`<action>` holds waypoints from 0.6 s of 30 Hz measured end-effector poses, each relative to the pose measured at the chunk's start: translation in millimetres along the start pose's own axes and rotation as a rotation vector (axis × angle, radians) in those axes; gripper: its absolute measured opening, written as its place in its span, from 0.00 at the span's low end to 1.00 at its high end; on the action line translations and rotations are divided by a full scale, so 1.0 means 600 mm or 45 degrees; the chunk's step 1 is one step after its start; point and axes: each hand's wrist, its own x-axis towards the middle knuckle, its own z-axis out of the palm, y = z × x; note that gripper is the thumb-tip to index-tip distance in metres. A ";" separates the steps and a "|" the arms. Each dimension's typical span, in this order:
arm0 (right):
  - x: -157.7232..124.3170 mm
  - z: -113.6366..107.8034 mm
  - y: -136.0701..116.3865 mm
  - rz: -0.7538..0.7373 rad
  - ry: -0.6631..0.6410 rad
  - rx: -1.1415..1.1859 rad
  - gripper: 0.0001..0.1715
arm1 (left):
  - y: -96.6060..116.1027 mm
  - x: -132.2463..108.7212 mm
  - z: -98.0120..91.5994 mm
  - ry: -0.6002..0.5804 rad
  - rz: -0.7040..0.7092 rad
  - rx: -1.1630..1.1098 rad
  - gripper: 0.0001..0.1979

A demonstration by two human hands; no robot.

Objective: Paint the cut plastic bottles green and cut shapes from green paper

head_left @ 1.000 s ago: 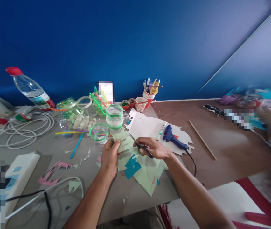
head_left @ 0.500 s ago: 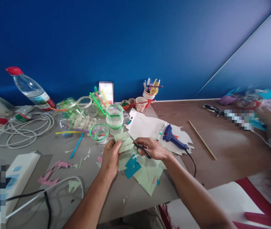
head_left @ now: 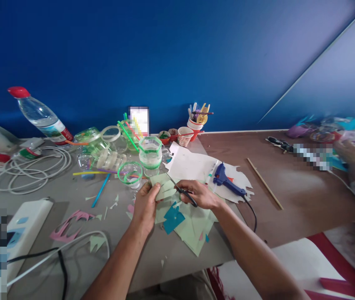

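My left hand [head_left: 146, 201] pinches a piece of pale green paper [head_left: 161, 186], thumb on top. In my right hand [head_left: 198, 194] are black-handled scissors [head_left: 188, 197], their blades lying at the paper's right part, where slits show. Beneath both hands lie larger pale green sheets [head_left: 195, 238] with a blue paper scrap [head_left: 173, 218] on top. A clear plastic cup with a green rim [head_left: 150, 153] stands just beyond the paper, and a low green-rimmed cup piece [head_left: 130, 174] is left of it.
Right of my hands, a blue glue gun [head_left: 228, 181] rests on white paper [head_left: 187, 163]. A wooden stick [head_left: 265, 183] lies farther right, near another person's hand [head_left: 354, 155]. At left are a tilted bottle [head_left: 44, 118], coiled white cable [head_left: 11, 189], a power strip [head_left: 32, 225] and pink scraps [head_left: 63, 233].
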 end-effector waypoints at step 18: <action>-0.002 -0.006 0.007 -0.004 -0.054 -0.031 0.21 | 0.005 0.002 -0.003 0.004 0.067 0.026 0.15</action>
